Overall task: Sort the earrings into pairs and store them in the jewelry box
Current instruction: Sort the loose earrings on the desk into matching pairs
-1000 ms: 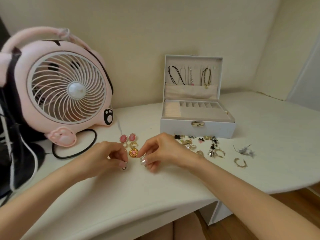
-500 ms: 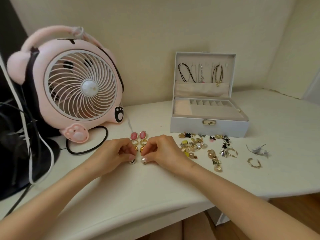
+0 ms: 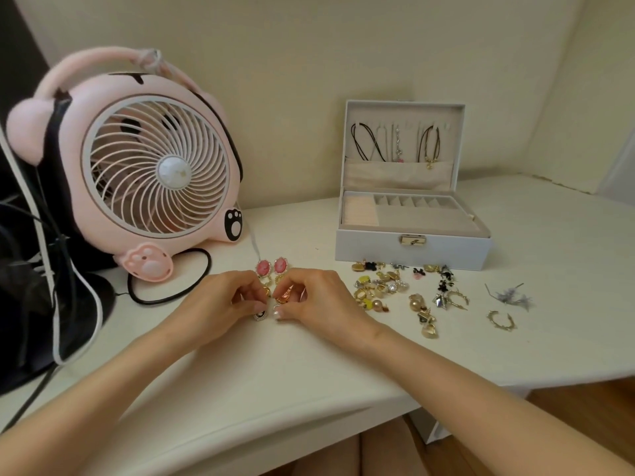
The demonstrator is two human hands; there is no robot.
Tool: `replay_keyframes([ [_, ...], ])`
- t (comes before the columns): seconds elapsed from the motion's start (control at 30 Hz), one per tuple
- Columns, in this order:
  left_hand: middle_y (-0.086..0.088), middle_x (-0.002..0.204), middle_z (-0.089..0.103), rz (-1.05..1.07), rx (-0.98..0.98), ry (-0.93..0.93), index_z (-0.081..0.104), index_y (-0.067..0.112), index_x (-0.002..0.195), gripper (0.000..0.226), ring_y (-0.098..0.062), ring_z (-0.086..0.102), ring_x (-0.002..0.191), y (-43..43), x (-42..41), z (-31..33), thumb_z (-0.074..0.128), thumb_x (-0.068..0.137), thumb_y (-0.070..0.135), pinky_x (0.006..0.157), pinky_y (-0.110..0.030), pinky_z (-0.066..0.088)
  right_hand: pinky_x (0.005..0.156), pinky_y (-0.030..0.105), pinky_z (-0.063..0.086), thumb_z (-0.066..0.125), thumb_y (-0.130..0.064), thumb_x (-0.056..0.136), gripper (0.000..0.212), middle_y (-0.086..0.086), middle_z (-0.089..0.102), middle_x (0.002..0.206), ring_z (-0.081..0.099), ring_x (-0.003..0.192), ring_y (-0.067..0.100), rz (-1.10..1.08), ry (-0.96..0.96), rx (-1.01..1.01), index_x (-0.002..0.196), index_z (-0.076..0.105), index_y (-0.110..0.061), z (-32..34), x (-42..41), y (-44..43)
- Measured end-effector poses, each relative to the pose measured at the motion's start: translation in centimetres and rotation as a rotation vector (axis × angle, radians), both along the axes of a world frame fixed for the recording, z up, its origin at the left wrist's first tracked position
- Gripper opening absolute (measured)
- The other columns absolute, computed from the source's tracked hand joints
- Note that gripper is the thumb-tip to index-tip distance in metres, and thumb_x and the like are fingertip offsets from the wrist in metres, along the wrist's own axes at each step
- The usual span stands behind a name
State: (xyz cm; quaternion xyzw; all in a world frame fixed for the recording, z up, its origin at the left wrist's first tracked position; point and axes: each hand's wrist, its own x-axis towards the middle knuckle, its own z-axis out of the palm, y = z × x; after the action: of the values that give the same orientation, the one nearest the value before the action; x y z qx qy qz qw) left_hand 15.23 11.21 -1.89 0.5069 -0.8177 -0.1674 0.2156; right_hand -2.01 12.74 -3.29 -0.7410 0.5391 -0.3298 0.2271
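A white jewelry box stands open on the white table, with necklaces hanging in its lid. In front of it lies a loose pile of earrings. A pair of pink oval earrings lies side by side just beyond my hands. My left hand pinches a small black oval earring against the table. My right hand pinches its match, mostly hidden under the fingertips. Between the hands sits a gold round earring.
A pink cat-shaped fan stands at the left, its black cable looping on the table near my left hand. A gold hoop earring and a grey feathery piece lie at the right. The table edge curves just below my wrists.
My hands have drawn closer together, bringing the two small earrings side by side on the table. The view has shifted slightly left.
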Motion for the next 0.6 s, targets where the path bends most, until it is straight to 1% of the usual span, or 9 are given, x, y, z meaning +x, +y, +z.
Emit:
replay_keyframes([
  [0.07, 0.007, 0.071, 0.063, 0.012, -0.006, 0.012, 0.064, 0.023, 0.079, 0.009, -0.004, 0.05, 0.063, 0.0, -0.1, 0.0, 0.068, 0.081, 0.015, 0.059, -0.012, 0.037, 0.07, 0.025, 0.043, 0.076, -0.02, 0.073, 0.019, -0.003, 0.061, 0.074, 0.047, 0.062, 0.002, 0.02, -0.02, -0.006, 0.092, 0.069, -0.02, 0.1, -0.4, 0.2],
  [0.13, 0.007, 0.069, 0.06, 0.03, -0.031, 0.039, 0.064, 0.02, 0.082, 0.005, -0.004, 0.049, 0.061, 0.1, -0.2, 0.1, 0.067, 0.081, 0.016, 0.059, -0.011, 0.037, 0.068, 0.024, 0.04, 0.074, -0.021, 0.076, 0.016, -0.008, 0.058, 0.07, 0.046, 0.06, 0.0, 0.029, -0.024, -0.03, 0.09, 0.069, -0.021, 0.2, -1.0, 0.5],
  [0.2, 0.007, 0.069, 0.058, 0.038, -0.061, 0.052, 0.064, 0.02, 0.082, 0.005, -0.007, 0.048, 0.061, 0.2, -0.5, 0.3, 0.068, 0.081, 0.017, 0.057, -0.013, 0.036, 0.069, 0.025, 0.04, 0.073, -0.024, 0.077, 0.011, -0.012, 0.055, 0.068, 0.045, 0.06, -0.002, 0.025, 0.001, -0.061, 0.088, 0.069, -0.024, 0.6, -2.1, 0.7],
  [0.3, 0.008, 0.07, 0.059, 0.007, -0.081, 0.058, 0.062, 0.02, 0.079, 0.007, -0.009, 0.047, 0.062, 0.3, -1.5, 0.9, 0.068, 0.081, 0.018, 0.058, -0.014, 0.036, 0.068, 0.022, 0.039, 0.072, -0.025, 0.078, 0.008, -0.015, 0.055, 0.069, 0.046, 0.061, -0.006, -0.021, 0.062, -0.119, 0.085, 0.069, -0.026, 1.2, -4.7, 0.5],
  [0.4, 0.009, 0.068, 0.058, -0.047, -0.084, 0.056, 0.063, 0.019, 0.078, 0.005, -0.005, 0.048, 0.065, 0.2, -2.9, 1.3, 0.067, 0.081, 0.018, 0.058, -0.014, 0.038, 0.07, 0.025, 0.039, 0.071, -0.019, 0.079, 0.009, -0.011, 0.06, 0.077, 0.047, 0.065, -0.004, -0.104, 0.167, -0.153, 0.083, 0.071, -0.026, 2.1, -7.7, 0.3],
  [0.5, 0.007, 0.076, 0.062, -0.097, -0.064, 0.029, 0.062, 0.021, 0.078, 0.006, -0.008, 0.049, 0.064, 0.0, -4.6, 1.3, 0.065, 0.082, 0.02, 0.059, -0.019, 0.039, 0.071, 0.026, 0.038, 0.07, -0.014, 0.079, 0.015, -0.012, 0.061, 0.084, 0.046, 0.068, -0.003, -0.158, 0.315, -0.12, 0.083, 0.073, -0.028, 3.1, -10.4, 0.2],
  [0.53, 0.006, 0.079, 0.062, -0.109, -0.061, 0.014, 0.061, 0.023, 0.078, 0.006, -0.01, 0.05, 0.068, -0.1, -5.3, 1.2, 0.065, 0.083, 0.021, 0.062, -0.022, 0.04, 0.07, 0.024, 0.036, 0.07, -0.014, 0.08, 0.016, -0.014, 0.059, 0.084, 0.044, 0.068, -0.004, -0.155, 0.37, -0.086, 0.084, 0.072, -0.03, 3.3, -11.1, 0.3],
  [0.6, 0.009, 0.082, 0.061, -0.13, -0.05, -0.013, 0.06, 0.027, 0.078, 0.007, -0.01, 0.051, 0.071, -0.3, -6.6, 1.0, 0.065, 0.083, 0.024, 0.072, -0.028, 0.041, 0.065, 0.021, 0.032, 0.073, -0.017, 0.079, 0.017, -0.017, 0.056, 0.084, 0.043, 0.068, -0.004, -0.13, 0.448, -0.018, 0.087, 0.072, -0.032, 3.6, -12.1, 0.3],
])
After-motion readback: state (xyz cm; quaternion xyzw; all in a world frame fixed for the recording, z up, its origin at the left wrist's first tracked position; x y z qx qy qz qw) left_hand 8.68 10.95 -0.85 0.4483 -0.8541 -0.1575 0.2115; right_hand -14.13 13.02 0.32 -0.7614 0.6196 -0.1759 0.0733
